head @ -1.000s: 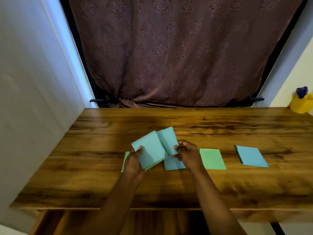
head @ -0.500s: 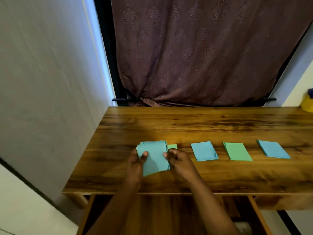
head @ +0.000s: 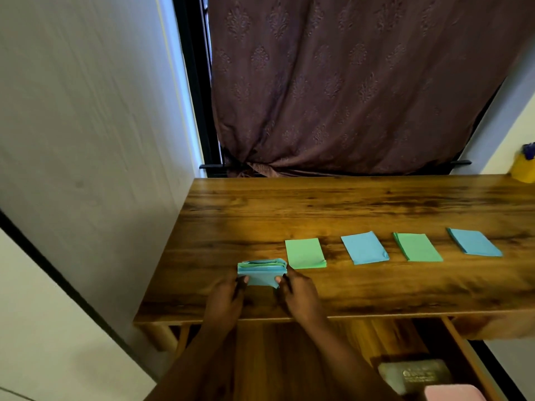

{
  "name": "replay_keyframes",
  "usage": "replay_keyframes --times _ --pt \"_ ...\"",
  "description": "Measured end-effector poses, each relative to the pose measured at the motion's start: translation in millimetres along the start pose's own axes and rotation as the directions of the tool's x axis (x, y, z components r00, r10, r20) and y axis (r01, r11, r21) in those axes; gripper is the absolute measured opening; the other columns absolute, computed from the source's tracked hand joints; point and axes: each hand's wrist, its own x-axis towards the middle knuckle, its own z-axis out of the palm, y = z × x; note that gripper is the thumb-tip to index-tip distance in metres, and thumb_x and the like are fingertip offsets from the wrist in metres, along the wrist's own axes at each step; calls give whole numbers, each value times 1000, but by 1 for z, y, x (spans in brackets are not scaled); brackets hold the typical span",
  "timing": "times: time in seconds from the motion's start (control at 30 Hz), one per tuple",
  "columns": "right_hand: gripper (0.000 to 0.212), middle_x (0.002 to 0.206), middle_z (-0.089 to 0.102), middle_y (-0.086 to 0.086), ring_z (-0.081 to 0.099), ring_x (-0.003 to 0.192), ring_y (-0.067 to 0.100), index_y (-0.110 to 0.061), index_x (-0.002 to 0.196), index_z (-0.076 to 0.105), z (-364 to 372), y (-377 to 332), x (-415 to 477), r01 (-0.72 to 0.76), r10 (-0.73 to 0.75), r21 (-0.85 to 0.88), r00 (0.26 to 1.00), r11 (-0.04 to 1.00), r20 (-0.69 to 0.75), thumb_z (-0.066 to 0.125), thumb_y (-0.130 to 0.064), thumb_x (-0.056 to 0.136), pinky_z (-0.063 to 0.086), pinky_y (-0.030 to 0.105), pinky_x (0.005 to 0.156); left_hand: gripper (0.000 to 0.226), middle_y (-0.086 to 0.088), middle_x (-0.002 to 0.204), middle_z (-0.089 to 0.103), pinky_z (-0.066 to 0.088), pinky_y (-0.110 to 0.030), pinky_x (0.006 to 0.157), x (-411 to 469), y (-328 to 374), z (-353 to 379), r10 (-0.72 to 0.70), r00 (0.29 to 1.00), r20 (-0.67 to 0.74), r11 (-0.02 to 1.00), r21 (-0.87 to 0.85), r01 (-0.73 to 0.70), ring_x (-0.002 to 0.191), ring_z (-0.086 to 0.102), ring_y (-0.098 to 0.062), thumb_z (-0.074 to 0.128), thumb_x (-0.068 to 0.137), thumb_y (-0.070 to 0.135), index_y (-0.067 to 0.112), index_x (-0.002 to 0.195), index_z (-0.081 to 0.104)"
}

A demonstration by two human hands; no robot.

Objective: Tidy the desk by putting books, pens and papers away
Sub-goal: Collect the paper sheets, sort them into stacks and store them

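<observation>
A stack of blue and green folded papers [head: 261, 270] stands on edge on the wooden desk [head: 362, 209], near its front left. My left hand [head: 224, 299] grips the stack's left side and my right hand [head: 299, 296] grips its right side. To the right, in a row, lie a green paper [head: 304, 252], a blue paper [head: 364, 248], a second green paper [head: 417, 246] and a second blue paper [head: 473, 242].
An open drawer [head: 469, 360] below the desk's front edge holds a grey object [head: 414, 374] and a pink one [head: 454, 393]. A yellow pen holder [head: 524, 170] stands at the back right corner. A brown curtain [head: 347, 82] hangs behind; a white wall [head: 86, 140] runs along the left.
Both hands have brought the stack from flat to standing on edge, nearer the desk's front. A green paper beside it now lies fully uncovered. The camera has swung left and down.
</observation>
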Motion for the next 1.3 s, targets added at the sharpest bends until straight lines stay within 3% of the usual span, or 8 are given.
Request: replay_keyframes --times 0.33,0.47,0.57,0.7,0.93,1.07,1.2,1.3 --pt "36 120 59 6 54 112 18 -19 129 53 -3 9 -1 53 -52 -15 995 998 82 51 -32 95 46 26 90 21 11 105 60 42 -6 70 -1 -4 -11 -21 999 27 993 -117 24 97 56 -4 55 94 26 26 115 56" --pt "55 129 43 -16 38 122 3 -29 139 40 -28 -6 -6 174 -174 125 985 977 -8 62 -29 88 41 27 102 20 7 108 64 46 -12 76 -4 3 -20 30 998 52 990 -138 -22 99 59 -6 58 92 23 23 112 61" --pt "56 131 38 -18 32 121 -2 -35 137 39 -50 -16 -8 332 -325 58 940 941 -104 64 -30 87 38 23 99 17 9 105 65 49 -10 71 -5 10 -24 55 996 66 975 -217 -39 98 61 -6 57 93 19 29 106 60" --pt "35 134 50 -9 38 123 4 -32 120 60 -61 -16 -4 513 -529 -141 838 847 -133 52 -42 87 37 27 96 19 13 102 64 49 -10 72 -6 18 -25 71 996 58 974 -220 -57 96 61 -3 57 93 19 34 103 57" --pt "35 131 54 -10 40 122 7 -26 110 67 -64 -20 4 603 -626 -222 778 766 -46 50 -45 85 35 25 94 20 12 101 63 48 -6 68 -8 19 -27 88 994 72 981 -181 -74 93 59 3 56 93 19 23 112 59" --pt "24 124 59 -11 42 116 5 -22 95 70 -72 -24 8 560 -562 -71 827 826 -23 68 -40 78 38 24 90 16 17 96 62 48 -7 68 -11 21 -28 96 993 69 974 -211 -80 89 61 1 58 92 15 27 103 59" --pt "20 95 67 -6 57 90 6 -19 83 66 -78 -28 9 354 -354 145 935 924 -26 78 -32 73 42 16 72 21 7 104 68 53 -16 71 -11 21 -27 64 993 103 934 -357 -23 96 65 -5 58 91 12 26 107 61" --pt "18 77 64 -5 58 76 8 -27 76 60 -72 -25 10 235 -233 330 971 914 -46 78 -30 73 50 32 68 24 5 109 69 55 -24 78 -8 20 -26 55 992 117 923 -385 -5 102 65 -10 59 91 17 23 114 61"
